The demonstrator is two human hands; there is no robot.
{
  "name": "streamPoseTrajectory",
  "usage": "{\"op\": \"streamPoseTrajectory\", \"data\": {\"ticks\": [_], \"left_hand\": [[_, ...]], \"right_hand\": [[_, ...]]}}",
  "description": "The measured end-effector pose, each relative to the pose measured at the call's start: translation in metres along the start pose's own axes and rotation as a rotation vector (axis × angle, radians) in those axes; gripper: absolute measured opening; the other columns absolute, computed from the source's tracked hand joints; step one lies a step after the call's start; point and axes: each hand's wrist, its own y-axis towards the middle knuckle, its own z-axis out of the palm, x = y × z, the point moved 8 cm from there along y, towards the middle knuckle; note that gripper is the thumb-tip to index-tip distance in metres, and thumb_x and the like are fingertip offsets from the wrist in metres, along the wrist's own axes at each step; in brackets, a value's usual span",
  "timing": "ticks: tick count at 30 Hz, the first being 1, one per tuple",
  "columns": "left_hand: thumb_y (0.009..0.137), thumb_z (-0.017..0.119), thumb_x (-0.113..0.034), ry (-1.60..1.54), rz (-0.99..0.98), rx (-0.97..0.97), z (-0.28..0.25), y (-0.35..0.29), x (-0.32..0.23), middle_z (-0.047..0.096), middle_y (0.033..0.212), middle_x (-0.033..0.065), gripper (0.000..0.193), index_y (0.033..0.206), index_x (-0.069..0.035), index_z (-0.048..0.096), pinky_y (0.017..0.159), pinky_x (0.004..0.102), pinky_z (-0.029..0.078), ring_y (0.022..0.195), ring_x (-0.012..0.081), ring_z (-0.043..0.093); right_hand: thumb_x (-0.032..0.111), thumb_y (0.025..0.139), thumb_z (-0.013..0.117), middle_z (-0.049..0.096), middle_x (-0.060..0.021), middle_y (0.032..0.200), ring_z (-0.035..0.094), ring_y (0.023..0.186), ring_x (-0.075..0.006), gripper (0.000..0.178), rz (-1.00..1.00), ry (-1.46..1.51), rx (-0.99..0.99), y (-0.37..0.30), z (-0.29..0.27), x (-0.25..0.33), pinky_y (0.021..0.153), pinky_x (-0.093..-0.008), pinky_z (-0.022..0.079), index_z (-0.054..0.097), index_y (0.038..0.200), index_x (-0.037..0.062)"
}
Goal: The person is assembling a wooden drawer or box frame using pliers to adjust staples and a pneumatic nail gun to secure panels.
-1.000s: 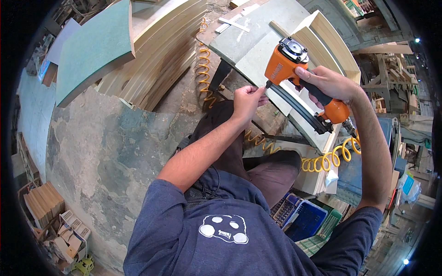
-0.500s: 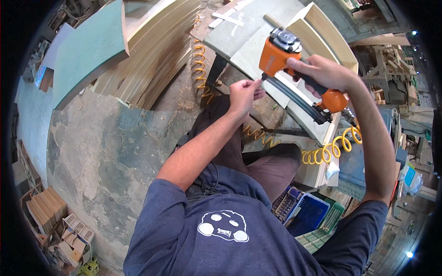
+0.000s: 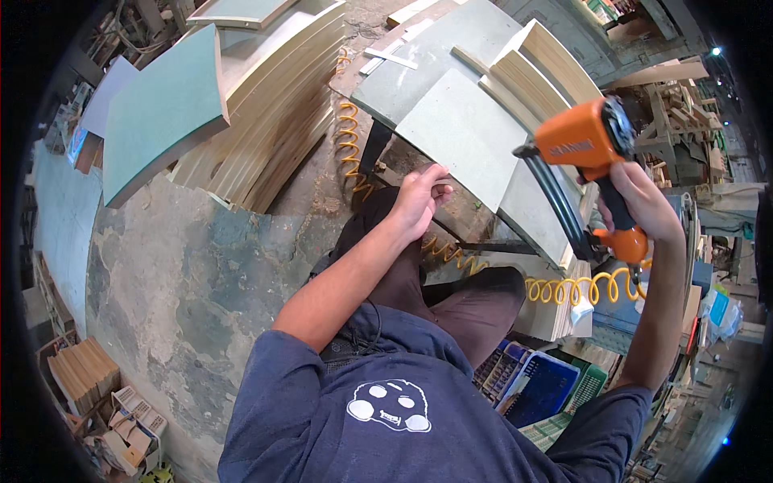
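My right hand [image 3: 638, 196] grips the black handle of an orange and black nail gun [image 3: 576, 145], held up over the right part of the worktable. The gun's nose points left, and its long black magazine slants down beside the handle. My left hand [image 3: 419, 205] hovers by the near edge of a pale grey-green panel [image 3: 463, 133] on the table. Its fingers are loosely bent and apart, with nothing visible in them. A yellow coiled air hose [image 3: 580, 290] runs below the gun. Curved wooden frame pieces [image 3: 555, 68] stand on the table's far right part.
Stacked curved wooden pieces [image 3: 278, 105] stand left of the table, with a green-topped panel [image 3: 165, 121] beside them. Blue and green plastic crates [image 3: 543, 386] sit at my right side. Thin white strips [image 3: 390, 58] lie on the table's far left part.
The nail gun has swung right and away from my left hand, its nose turning from down to left. My left hand has dropped slightly, and its pinched fingers have loosened.
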Motion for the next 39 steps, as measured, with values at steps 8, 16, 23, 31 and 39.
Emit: {"op": "streamPoseTrajectory", "data": {"ticks": [8,16,23,31,39], "left_hand": [[0.09,0.051,-0.002,-0.02,0.008,0.344,0.038,-0.005,-0.002,0.062,0.1,0.0064,0.013,0.1,-0.003,0.059,0.095,0.0387,0.047,0.098,0.0182,0.059],[0.091,0.053,-0.005,-0.003,0.124,0.329,0.044,-0.001,-0.004,0.062,0.099,0.0074,0.013,0.102,0.0,0.058,0.092,0.0364,0.049,0.096,0.0184,0.06],[0.087,0.059,-0.003,0.267,0.346,0.37,0.074,-0.017,-0.041,0.062,0.098,0.0083,0.018,0.104,0.002,0.056,0.083,0.0334,0.053,0.088,0.0161,0.061],[0.087,0.056,0.0,0.927,0.603,0.446,0.149,-0.111,-0.097,0.063,0.093,0.0134,0.016,0.101,0.005,0.053,0.075,0.0311,0.051,0.085,0.019,0.062],[0.083,0.057,-0.001,1.359,0.86,0.467,0.173,-0.146,-0.086,0.053,0.086,0.0211,0.013,0.092,0.002,0.047,0.064,0.0445,0.045,0.077,0.0412,0.055]], "right_hand": [[0.052,0.095,0.036,0.054,-0.0034,0.057,0.053,0.045,-0.0094,0.059,-0.012,0.089,-0.189,-0.071,-0.031,-0.049,0.044,-0.0203,0.042,0.054,0.109,-0.0023],[0.051,0.095,0.038,0.054,-0.0039,0.058,0.052,0.046,-0.0105,0.058,0.052,0.164,-0.317,-0.101,-0.037,-0.079,0.044,-0.0215,0.041,0.054,0.11,-0.0019],[0.028,0.093,0.053,0.053,-0.0006,0.059,0.049,0.048,-0.0066,0.027,0.149,0.059,-0.465,-0.1,-0.023,-0.112,0.045,-0.0222,0.038,0.058,0.1,0.0027],[0.022,0.08,0.062,0.062,-0.0283,0.091,0.061,0.09,-0.0414,0.061,0.199,-0.601,-0.659,-0.018,0.012,-0.139,0.076,-0.0463,0.048,0.037,0.133,0.0066],[0.034,0.082,0.064,0.059,-0.0197,0.087,0.061,0.08,-0.0346,0.074,0.176,-0.831,-0.783,0.048,0.031,-0.174,0.07,-0.0438,0.05,0.027,0.142,0.0081]]}}
